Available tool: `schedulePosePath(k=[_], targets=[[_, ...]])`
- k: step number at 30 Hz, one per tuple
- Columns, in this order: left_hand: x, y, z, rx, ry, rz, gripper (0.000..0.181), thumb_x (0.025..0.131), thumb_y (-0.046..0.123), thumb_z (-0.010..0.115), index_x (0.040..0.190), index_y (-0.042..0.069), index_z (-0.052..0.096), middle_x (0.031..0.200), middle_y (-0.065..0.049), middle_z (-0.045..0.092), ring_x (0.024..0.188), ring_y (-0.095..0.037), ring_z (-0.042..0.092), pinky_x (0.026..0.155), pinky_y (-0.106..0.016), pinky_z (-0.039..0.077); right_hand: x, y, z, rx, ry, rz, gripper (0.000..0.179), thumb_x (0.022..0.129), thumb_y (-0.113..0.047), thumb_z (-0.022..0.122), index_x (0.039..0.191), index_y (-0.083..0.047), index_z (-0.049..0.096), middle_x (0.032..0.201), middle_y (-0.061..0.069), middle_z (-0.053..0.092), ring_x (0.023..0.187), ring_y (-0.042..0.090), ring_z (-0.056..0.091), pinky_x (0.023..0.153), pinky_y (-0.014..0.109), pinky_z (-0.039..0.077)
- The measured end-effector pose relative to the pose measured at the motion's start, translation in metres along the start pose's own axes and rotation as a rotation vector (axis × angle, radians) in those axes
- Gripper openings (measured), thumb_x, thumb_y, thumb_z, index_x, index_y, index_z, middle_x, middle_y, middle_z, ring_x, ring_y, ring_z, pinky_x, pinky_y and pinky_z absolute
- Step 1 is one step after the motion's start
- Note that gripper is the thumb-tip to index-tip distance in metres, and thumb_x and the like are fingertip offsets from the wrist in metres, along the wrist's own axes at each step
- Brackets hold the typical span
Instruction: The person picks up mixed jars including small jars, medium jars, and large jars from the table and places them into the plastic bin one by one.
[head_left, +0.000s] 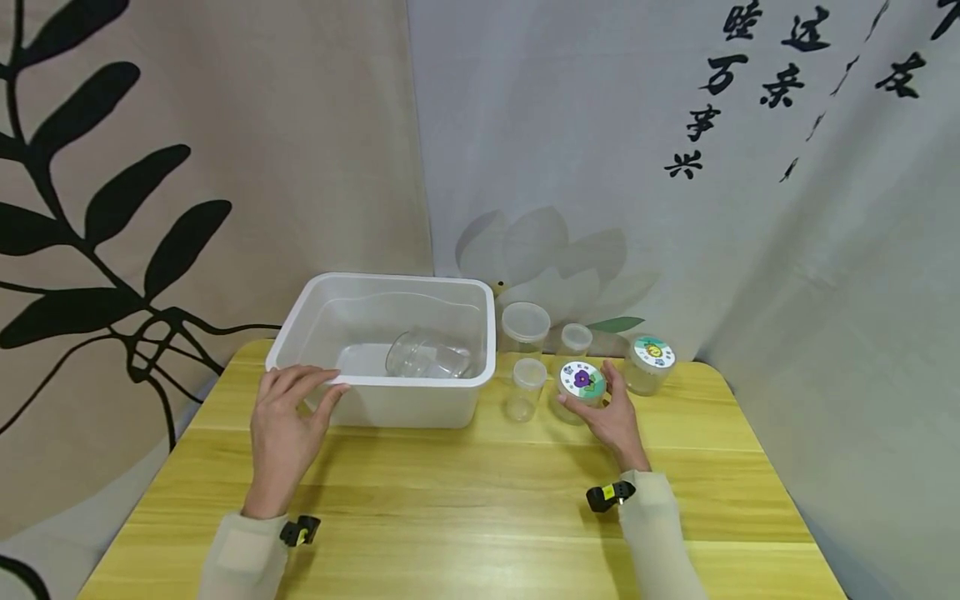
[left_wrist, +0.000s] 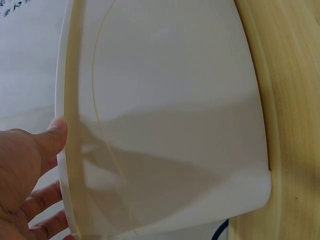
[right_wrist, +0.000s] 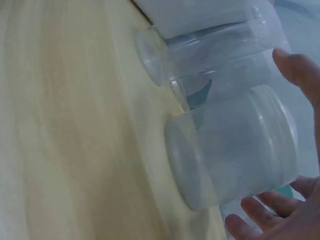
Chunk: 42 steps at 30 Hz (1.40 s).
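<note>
My left hand holds the front rim of a white plastic tub near its left corner. In the left wrist view the thumb lies on the outer side of the rim and the fingers are behind it. A clear jar lies on its side inside the tub. My right hand is spread around a clear jar with a purple-flower lid, which stands upright on the table. A gap shows between the thumb and this jar in the right wrist view, with the fingers close by its other side.
Left of the flower jar stands a small clear jar. Behind are a wider clear jar and a small one. A jar with a yellow-flower lid stands right. Printed curtains hang behind the wooden table.
</note>
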<state>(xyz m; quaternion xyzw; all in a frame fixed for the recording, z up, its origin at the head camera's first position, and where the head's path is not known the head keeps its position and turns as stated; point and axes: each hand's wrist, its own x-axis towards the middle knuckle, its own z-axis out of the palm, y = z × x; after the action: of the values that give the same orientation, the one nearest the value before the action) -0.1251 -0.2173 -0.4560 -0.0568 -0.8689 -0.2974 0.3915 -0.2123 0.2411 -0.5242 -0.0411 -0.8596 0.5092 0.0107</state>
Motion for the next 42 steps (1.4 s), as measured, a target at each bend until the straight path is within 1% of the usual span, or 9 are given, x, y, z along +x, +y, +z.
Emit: schedulePosePath(k=[4, 6, 12, 16, 23, 31, 35, 38, 42], targets=[[0.008, -0.01, 0.006, -0.006, -0.023, -0.004, 0.024, 0.084, 0.019, 0.086, 0.103, 0.006, 0.08, 0.105, -0.015, 0.075, 0.101, -0.036, 0.055, 0.086, -0.04, 0.04, 0.008, 0.005, 0.008, 0.038, 0.005, 0.01, 0.117, 0.08, -0.043, 0.088, 0.165, -0.015, 0.013, 0.167, 0.018, 0.028, 0.153, 0.036, 0.03, 0.122, 0.053, 0.034], [0.012, -0.014, 0.009, -0.011, -0.021, 0.003, 0.024, 0.084, 0.019, 0.086, 0.103, 0.006, 0.08, 0.105, -0.015, 0.075, 0.101, -0.036, 0.055, 0.085, -0.04, 0.04, 0.012, 0.007, 0.012, 0.049, 0.015, 0.018, 0.115, 0.08, -0.039, 0.089, 0.164, -0.013, 0.016, 0.164, 0.02, 0.032, 0.151, 0.037, 0.033, 0.121, 0.053, 0.035], [0.024, -0.027, 0.022, -0.041, 0.019, 0.044, 0.024, 0.079, 0.013, 0.089, 0.1, 0.005, 0.08, 0.102, -0.015, 0.075, 0.097, -0.035, 0.055, 0.082, -0.039, 0.04, 0.022, 0.012, 0.022, 0.063, 0.075, 0.049, 0.101, 0.08, -0.028, 0.09, 0.158, -0.009, 0.028, 0.155, 0.019, 0.043, 0.144, 0.038, 0.04, 0.12, 0.054, 0.036], [0.024, -0.025, 0.022, -0.043, 0.032, 0.05, 0.024, 0.078, 0.011, 0.089, 0.1, 0.004, 0.08, 0.1, -0.015, 0.075, 0.095, -0.035, 0.055, 0.081, -0.039, 0.04, 0.023, 0.014, 0.023, 0.067, 0.081, 0.06, 0.098, 0.08, -0.024, 0.089, 0.156, -0.008, 0.03, 0.153, 0.019, 0.045, 0.143, 0.038, 0.042, 0.12, 0.054, 0.036], [0.025, -0.024, 0.022, -0.04, 0.029, 0.052, 0.024, 0.078, 0.011, 0.089, 0.1, 0.005, 0.08, 0.1, -0.015, 0.075, 0.096, -0.035, 0.056, 0.082, -0.039, 0.04, 0.024, 0.016, 0.023, 0.071, 0.07, 0.065, 0.096, 0.081, -0.025, 0.089, 0.155, -0.009, 0.031, 0.152, 0.018, 0.046, 0.143, 0.036, 0.042, 0.12, 0.053, 0.037], [0.028, -0.024, 0.021, -0.031, -0.017, 0.02, 0.025, 0.082, 0.016, 0.088, 0.103, 0.005, 0.08, 0.104, -0.017, 0.075, 0.101, -0.037, 0.056, 0.088, -0.042, 0.041, 0.024, 0.013, 0.019, 0.053, 0.069, 0.065, 0.096, 0.081, -0.032, 0.089, 0.156, -0.011, 0.032, 0.151, 0.017, 0.047, 0.141, 0.036, 0.044, 0.119, 0.053, 0.038], [0.03, -0.023, 0.022, -0.033, -0.002, 0.028, 0.025, 0.08, 0.014, 0.089, 0.102, 0.005, 0.08, 0.103, -0.016, 0.075, 0.1, -0.037, 0.057, 0.087, -0.043, 0.041, 0.023, 0.013, 0.017, 0.056, 0.069, 0.079, 0.096, 0.08, -0.034, 0.089, 0.155, -0.014, 0.032, 0.151, 0.017, 0.047, 0.141, 0.035, 0.044, 0.118, 0.052, 0.039], [0.031, -0.022, 0.023, -0.043, 0.022, 0.036, 0.025, 0.078, 0.011, 0.09, 0.1, 0.005, 0.08, 0.101, -0.016, 0.075, 0.098, -0.037, 0.057, 0.086, -0.044, 0.041, 0.022, 0.012, 0.017, 0.06, 0.068, 0.078, 0.097, 0.08, -0.035, 0.089, 0.155, -0.014, 0.032, 0.151, 0.016, 0.047, 0.141, 0.035, 0.044, 0.118, 0.052, 0.039], [0.03, -0.021, 0.022, -0.049, 0.032, 0.038, 0.025, 0.077, 0.008, 0.09, 0.099, 0.005, 0.081, 0.1, -0.016, 0.076, 0.097, -0.036, 0.057, 0.085, -0.044, 0.041, 0.02, 0.011, 0.017, 0.06, 0.067, 0.072, 0.097, 0.08, -0.036, 0.089, 0.156, -0.014, 0.032, 0.151, 0.015, 0.048, 0.14, 0.034, 0.044, 0.118, 0.051, 0.04]])
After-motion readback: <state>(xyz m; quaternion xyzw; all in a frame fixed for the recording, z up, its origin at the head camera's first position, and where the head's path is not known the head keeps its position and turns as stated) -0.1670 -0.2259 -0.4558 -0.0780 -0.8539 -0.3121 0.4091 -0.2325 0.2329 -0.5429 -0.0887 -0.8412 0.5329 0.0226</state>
